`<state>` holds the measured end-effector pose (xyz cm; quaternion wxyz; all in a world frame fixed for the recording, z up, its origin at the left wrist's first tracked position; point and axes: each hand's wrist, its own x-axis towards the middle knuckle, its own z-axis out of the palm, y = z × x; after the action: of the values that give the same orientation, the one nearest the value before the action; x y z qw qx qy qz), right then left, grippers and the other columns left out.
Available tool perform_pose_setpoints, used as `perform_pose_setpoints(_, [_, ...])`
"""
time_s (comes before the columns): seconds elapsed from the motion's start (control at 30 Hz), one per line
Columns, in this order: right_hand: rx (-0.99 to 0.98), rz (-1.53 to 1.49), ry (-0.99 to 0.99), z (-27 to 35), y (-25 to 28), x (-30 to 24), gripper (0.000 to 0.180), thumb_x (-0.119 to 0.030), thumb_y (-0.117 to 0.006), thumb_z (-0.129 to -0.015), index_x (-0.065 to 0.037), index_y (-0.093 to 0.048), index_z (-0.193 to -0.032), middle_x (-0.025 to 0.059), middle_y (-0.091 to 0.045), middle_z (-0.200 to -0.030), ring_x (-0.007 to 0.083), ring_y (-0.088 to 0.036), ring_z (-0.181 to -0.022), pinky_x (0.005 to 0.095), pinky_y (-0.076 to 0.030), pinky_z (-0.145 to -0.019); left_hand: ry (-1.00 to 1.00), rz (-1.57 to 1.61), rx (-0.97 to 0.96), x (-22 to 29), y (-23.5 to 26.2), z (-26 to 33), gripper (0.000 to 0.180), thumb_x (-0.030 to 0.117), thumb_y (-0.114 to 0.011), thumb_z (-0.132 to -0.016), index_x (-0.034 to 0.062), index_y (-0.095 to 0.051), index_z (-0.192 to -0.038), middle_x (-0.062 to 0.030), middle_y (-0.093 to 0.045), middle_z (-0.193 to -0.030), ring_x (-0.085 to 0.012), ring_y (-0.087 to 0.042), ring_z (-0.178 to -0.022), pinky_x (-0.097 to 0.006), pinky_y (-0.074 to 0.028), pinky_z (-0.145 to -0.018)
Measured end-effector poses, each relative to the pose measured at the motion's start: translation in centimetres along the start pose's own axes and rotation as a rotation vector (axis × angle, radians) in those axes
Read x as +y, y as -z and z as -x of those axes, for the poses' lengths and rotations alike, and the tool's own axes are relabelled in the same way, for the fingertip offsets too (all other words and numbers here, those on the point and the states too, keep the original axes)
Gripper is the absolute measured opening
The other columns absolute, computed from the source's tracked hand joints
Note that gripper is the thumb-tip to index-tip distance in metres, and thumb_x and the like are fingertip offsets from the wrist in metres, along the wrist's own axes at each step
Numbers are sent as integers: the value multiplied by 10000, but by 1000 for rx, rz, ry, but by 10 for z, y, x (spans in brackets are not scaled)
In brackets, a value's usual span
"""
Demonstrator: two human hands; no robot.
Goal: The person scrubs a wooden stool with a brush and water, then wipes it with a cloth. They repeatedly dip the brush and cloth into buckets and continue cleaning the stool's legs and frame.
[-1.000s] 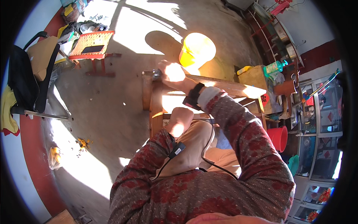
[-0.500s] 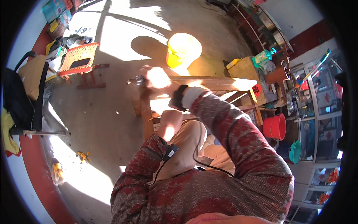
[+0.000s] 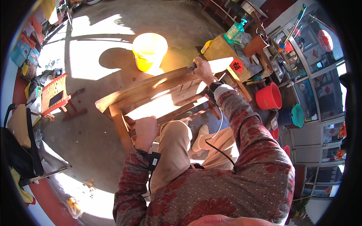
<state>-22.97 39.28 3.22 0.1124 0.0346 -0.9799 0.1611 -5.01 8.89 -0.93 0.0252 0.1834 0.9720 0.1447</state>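
Note:
A wooden bench [image 3: 151,84] lies tipped in front of my knees, its long edge running from lower left to upper right. My right hand [image 3: 204,71] is closed on a steel wool scourer [image 3: 192,66], a dark grey shiny clump pressed to the long edge near the right end. My left hand [image 3: 146,130] is a fist at the near side of the frame, by the left leg; the fingers' undersides are hidden, but they seem wrapped round a rail. Strong sunlight falls on the wood.
A yellow bucket [image 3: 149,51] stands beyond the bench. To the right are a red bucket [image 3: 269,96], a teal basin [image 3: 297,115] and a low table [image 3: 217,49] with a green pump bottle [image 3: 235,31]. An orange chair [image 3: 55,93] stands at the left.
My right hand has slid the scourer from the bench's left end to near its right end. The view has shifted, and my left hand still rests at the frame.

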Motion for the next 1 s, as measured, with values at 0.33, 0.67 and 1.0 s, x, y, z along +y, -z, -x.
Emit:
perform_pose_setpoints(0.33, [45, -198, 520, 35, -63, -122, 185, -73, -633, -625, -46, -553, -790, 130, -552, -849, 336, -598, -825, 435, -504, -717, 63, -117, -113, 5, 7, -4, 121, 182, -672, -750, 61, -665, -750, -140, -661, -683, -316, -670, -664, -423, -519, -611])
perform_pose_setpoints(0.67, [248, -209, -190, -8, 51, 101, 156, -103, -629, -738, 4, -619, -851, 201, -640, -854, 388, -625, -848, 446, -490, -734, 60, -145, -105, 11, 17, -13, 133, 181, -688, -737, 50, -674, -753, -156, -667, -712, -336, -665, -689, -431, -523, -644])
perform_pose_setpoints(1.0, [417, -970, -672, 357, 165, 201, 192, -85, -699, -747, -22, -647, -921, -1, -636, -836, 104, -571, -777, 276, -457, -720, 84, -289, -140, 17, 11, -20, 182, 217, -658, -784, 39, -677, -816, -194, -679, -776, -374, -672, -775, -457, -535, -688])
